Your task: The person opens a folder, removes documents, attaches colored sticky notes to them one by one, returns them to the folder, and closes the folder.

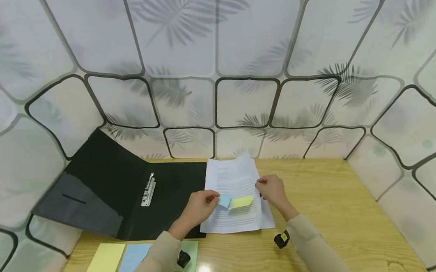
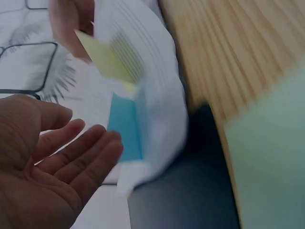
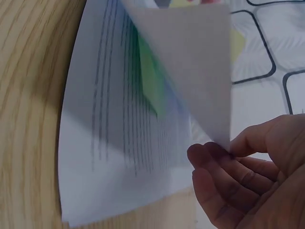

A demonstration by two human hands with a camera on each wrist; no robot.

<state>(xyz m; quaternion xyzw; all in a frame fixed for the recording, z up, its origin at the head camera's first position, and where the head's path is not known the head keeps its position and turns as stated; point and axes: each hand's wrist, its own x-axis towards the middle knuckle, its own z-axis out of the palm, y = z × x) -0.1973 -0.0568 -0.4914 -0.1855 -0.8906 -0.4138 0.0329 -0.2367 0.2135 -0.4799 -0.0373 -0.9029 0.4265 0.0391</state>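
A stack of printed sheets (image 1: 233, 177) lies on the table in front of me, its right edge partly lifted. A blue sticky note (image 1: 225, 200) and a yellow sticky note (image 1: 241, 202) are on the top page. My right hand (image 1: 271, 186) pinches the corner of the lifted page (image 3: 200, 62) between thumb and fingers. Under that page, the right wrist view shows a green sticky note (image 3: 151, 81). My left hand (image 1: 201, 206) is at the sheets' left side, thumb apart from its extended fingers. Its fingertips are at the blue note's edge; whether they touch is unclear.
An open black binder (image 1: 172, 183) with a metal clip (image 1: 148, 191) lies left of the sheets, its cover leaning on the wall. Along the front edge are a yellow pad (image 1: 105, 259), a blue pad (image 1: 132, 257) and a green pad (image 1: 191, 256), partly covered by my left arm.
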